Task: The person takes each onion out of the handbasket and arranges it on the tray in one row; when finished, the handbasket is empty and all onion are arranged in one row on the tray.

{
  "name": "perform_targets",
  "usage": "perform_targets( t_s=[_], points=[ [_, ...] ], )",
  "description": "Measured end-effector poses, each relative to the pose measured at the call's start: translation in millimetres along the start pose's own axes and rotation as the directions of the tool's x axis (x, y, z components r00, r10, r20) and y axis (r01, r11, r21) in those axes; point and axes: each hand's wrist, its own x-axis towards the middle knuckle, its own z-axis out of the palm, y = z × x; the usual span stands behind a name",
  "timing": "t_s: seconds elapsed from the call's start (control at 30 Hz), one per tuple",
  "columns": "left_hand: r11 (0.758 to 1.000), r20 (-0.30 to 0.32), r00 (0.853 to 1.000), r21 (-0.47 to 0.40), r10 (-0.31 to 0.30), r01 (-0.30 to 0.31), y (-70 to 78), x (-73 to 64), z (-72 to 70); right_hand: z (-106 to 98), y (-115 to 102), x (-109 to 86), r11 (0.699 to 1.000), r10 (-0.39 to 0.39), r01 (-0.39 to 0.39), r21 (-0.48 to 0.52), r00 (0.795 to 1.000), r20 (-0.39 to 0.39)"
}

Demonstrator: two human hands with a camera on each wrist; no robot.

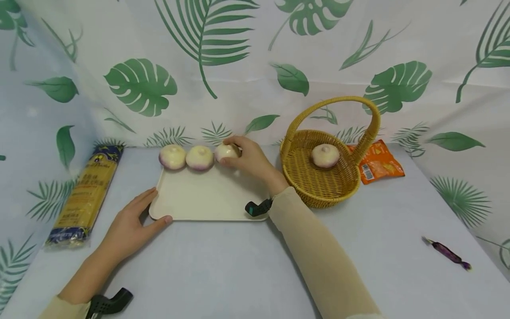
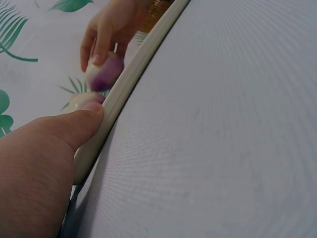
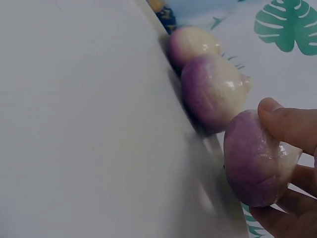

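Nearest, at the right, a purple stick [image 1: 448, 254] lies well apart from both hands. The left hand [image 1: 126, 230] is spread at the near-left corner of the tray [image 1: 207, 197], its thumb on the near rim, holding no bulb. The pasta pack [image 1: 85, 197] slants along the left side. The basket [image 1: 318, 197] stands just right of the tray, with one bulb [image 1: 325, 156] inside under the handle and an orange packet [image 1: 380, 164] behind its right side. At the tray's far edge the right hand [image 1: 255, 160] pinches the held bulb [image 1: 226, 153] between thumb and fingers, its tip towards the palm and its purple base away; whether it rests on the tray I cannot tell. The relation that counts is sideways: the middle bulb [image 1: 200, 158] is just left of the grip, the end bulb [image 1: 172, 157] beyond it, all three lined up along the tray's long side. The basket's bulb lies to the right, nearer the right hand.
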Motion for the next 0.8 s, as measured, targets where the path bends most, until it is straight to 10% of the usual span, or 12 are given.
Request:
perform_targets(
  t_s=[0.8],
  points=[
    [0.999,0.006,0.999,0.007,-0.035,0.035,2.0,-1.8,-0.8,7.8,3.6,-1.6,0.998,0.039,-0.036,-0.055,0.998,0.043]
  ],
)
